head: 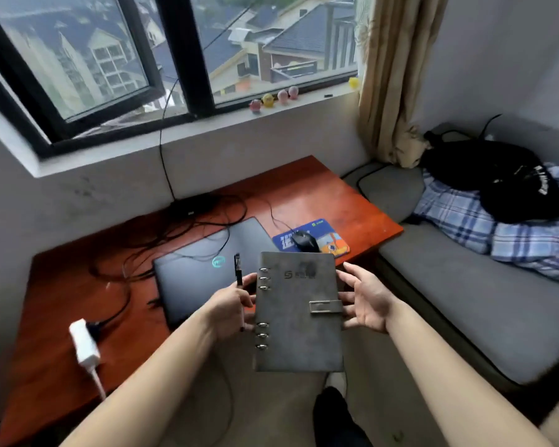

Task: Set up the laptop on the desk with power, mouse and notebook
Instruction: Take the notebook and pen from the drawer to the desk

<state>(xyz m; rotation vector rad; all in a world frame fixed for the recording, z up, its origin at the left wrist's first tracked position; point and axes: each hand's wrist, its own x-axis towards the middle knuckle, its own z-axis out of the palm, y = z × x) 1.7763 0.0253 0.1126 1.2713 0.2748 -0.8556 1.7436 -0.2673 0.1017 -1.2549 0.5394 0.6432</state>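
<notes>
A grey ring-bound notebook (299, 312) with a strap clasp hangs in the air above the desk's front edge. My left hand (231, 304) grips its spine side and also holds a black pen (239, 279) upright. My right hand (367, 301) touches the notebook's right edge with spread, relaxed fingers. Behind it a dark laptop (204, 266) lies closed on the red-brown desk (320, 195). A black wired mouse (305, 241) sits on a blue mouse pad (328, 235) to the laptop's right. A black power brick (191, 204) and tangled cables (162, 240) lie near the wall.
A white power strip (84, 341) with a white cord rests on the desk's left front. A grey cushioned bench (465, 295) on the right carries a plaid cloth (497, 230) and a black bag (494, 179). Small toy figures (273, 100) line the windowsill. My foot (333, 414) is below.
</notes>
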